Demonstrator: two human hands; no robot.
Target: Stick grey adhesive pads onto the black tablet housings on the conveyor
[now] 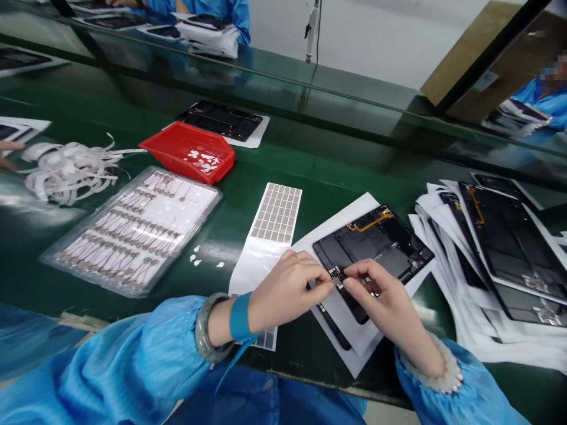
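A black tablet housing [354,248] with an orange flex cable [370,222] lies tilted on a sheet of white paper [361,360]. My left hand [283,289] pinches thumb and forefinger together over the housing's near left corner. Facing it, my right hand [381,295] has its thumb and fingertips closed over the same corner. Small metal parts show between the two hands; anything inside either pinch is too small to make out. Beside the housing, a narrow black strip [333,327] rests on the paper. A sheet of grey rectangular stickers [278,212] lies to the left, partly under my left forearm.
Left stands a clear tray [170,268] of small wired parts. Behind it are a red bin [170,144] with white bits and a tangle of white strips [73,171]. More housings [509,236] with paper are stacked at right. Another person's hand [6,153] shows far left.
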